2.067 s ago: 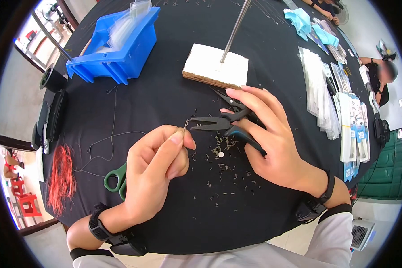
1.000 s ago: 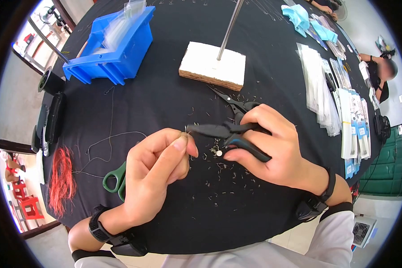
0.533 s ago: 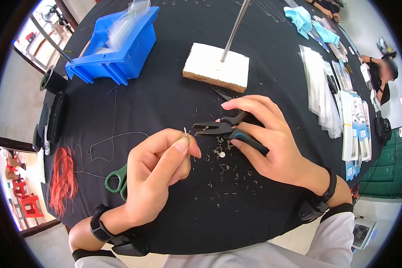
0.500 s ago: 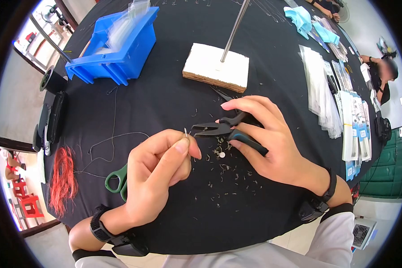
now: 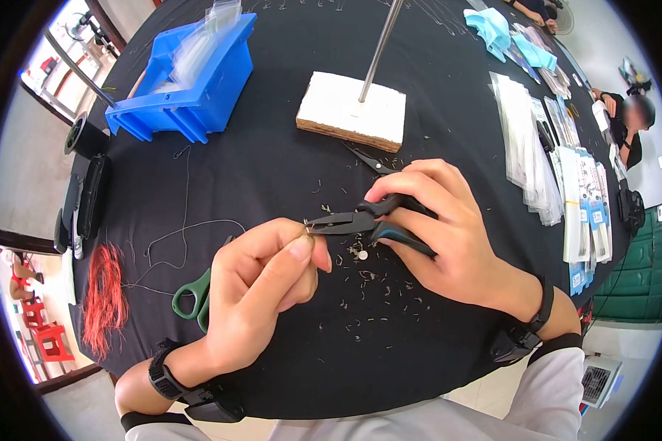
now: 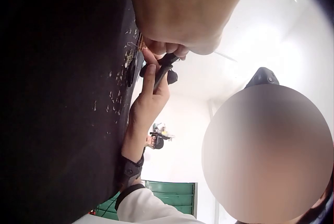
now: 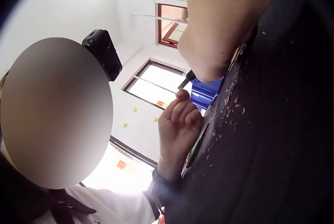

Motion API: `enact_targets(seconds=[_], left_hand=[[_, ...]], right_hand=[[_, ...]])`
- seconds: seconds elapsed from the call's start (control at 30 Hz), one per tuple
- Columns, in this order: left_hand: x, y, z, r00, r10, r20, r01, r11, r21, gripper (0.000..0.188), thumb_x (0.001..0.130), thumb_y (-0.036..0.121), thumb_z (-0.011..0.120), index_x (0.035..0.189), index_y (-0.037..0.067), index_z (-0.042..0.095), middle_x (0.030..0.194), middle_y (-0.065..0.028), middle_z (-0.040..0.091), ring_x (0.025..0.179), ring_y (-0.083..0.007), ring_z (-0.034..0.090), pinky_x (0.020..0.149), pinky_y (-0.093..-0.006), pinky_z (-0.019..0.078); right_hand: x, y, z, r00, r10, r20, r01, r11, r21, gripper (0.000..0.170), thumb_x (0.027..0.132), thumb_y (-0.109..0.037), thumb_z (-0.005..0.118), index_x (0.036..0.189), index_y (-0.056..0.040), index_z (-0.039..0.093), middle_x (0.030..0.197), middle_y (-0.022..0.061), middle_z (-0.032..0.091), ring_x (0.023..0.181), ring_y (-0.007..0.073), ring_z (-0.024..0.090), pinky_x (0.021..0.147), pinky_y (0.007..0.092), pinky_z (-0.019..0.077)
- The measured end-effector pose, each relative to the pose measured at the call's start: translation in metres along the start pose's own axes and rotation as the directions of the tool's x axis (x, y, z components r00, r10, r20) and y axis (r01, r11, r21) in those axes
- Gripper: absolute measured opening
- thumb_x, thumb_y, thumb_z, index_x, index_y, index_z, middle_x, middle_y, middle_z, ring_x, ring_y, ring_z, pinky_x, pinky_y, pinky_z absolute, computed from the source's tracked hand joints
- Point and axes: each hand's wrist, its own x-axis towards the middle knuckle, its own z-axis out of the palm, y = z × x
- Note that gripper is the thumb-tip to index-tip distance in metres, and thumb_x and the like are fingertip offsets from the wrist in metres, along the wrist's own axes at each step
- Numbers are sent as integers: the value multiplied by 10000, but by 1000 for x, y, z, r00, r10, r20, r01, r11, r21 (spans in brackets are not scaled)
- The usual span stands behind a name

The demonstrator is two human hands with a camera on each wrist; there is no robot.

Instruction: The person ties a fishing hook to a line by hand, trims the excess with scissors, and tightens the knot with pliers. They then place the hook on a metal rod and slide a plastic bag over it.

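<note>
In the head view my left hand (image 5: 261, 283) pinches a tiny metallic piece (image 5: 307, 226) between thumb and forefinger; what it is exactly is too small to tell. My right hand (image 5: 449, 228) grips black pliers (image 5: 349, 223) with blue-trimmed handles, their tips at that piece, just above the left thumb. Black pointed scissors (image 5: 371, 159) lie beyond the right hand, partly hidden by it. Green-handled scissors (image 5: 192, 295) are beside the left hand, partly covered. In the right wrist view the left hand (image 7: 180, 125) has its fingers curled near the dark plier tips (image 7: 186, 80).
Small clippings and a white disc (image 5: 362, 255) lie under the pliers. A white block (image 5: 351, 112) with a metal rod stands behind. Blue bin (image 5: 221, 92), red threads (image 5: 104, 301) and a spool (image 5: 86, 137) are left; plastic sleeves (image 5: 522, 147) and packets (image 5: 585, 206) lie right.
The pliers have moved left and slightly down, so their tips now meet the piece in my left hand. The head view has shifted a little.
</note>
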Motion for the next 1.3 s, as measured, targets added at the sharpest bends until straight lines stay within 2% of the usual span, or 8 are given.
enact_targets(seconds=[0.13,0.33,0.63,0.73,0.83,0.93,1.03,1.3], left_hand=[[0,0,-1,1000,0,5,0,1000,-2,230,947,129,421,820,-23,539,527,47,361,488,-28,275,477,-211,226],[0,-1,-1,1000,-5,-7,5,1000,16,224,944,120,420,821,-22,542,528,48,362,485,-23,269,474,-207,216],[-1,1,1,999,-10,-31,12,996,89,239,942,119,426,814,-34,557,529,44,378,473,-18,274,469,-204,221],[-1,-1,0,1000,-1,-20,2,999,49,237,941,117,429,819,-37,561,524,43,377,471,-18,278,465,-206,219],[0,0,-2,1000,-16,-3,16,1000,19,236,939,116,433,817,-37,565,520,44,375,471,-18,280,462,-208,218],[0,1,-1,999,-36,8,36,999,30,238,938,117,436,809,-34,567,517,46,374,472,-18,279,461,-209,216],[-1,0,0,999,-47,9,47,999,28,238,937,118,441,802,-31,570,516,49,374,474,-18,277,461,-210,212],[-1,0,-1,999,-51,18,50,998,32,232,935,120,450,805,-27,573,515,54,371,476,-15,272,461,-210,204]], right_hand=[[-1,1,2,999,-23,-28,23,1000,-13,178,641,-81,722,786,-17,641,987,34,556,892,245,492,782,371,409],[-1,3,5,992,-82,-99,84,996,24,196,635,-144,753,706,-10,629,846,59,545,751,216,513,588,303,429],[-5,3,0,988,23,-155,-11,997,81,272,639,-218,795,661,-3,630,733,69,536,592,191,518,512,284,418],[-2,2,0,994,9,-107,7,990,142,217,660,-170,775,702,-5,641,775,77,549,643,203,540,547,291,432],[-1,6,7,994,16,-112,5,982,191,168,679,-107,741,769,-2,645,884,88,560,776,231,560,667,322,450],[-1,5,6,997,36,-66,-23,983,182,180,672,-60,715,827,-4,643,994,91,550,918,257,540,800,370,425],[0,4,5,1000,-5,-29,9,991,133,201,652,-55,715,834,-6,642,1030,85,544,971,266,521,860,397,395],[0,2,1,998,-69,-7,69,997,21,188,629,-87,724,768,-9,625,958,78,539,894,254,520,853,408,393]])
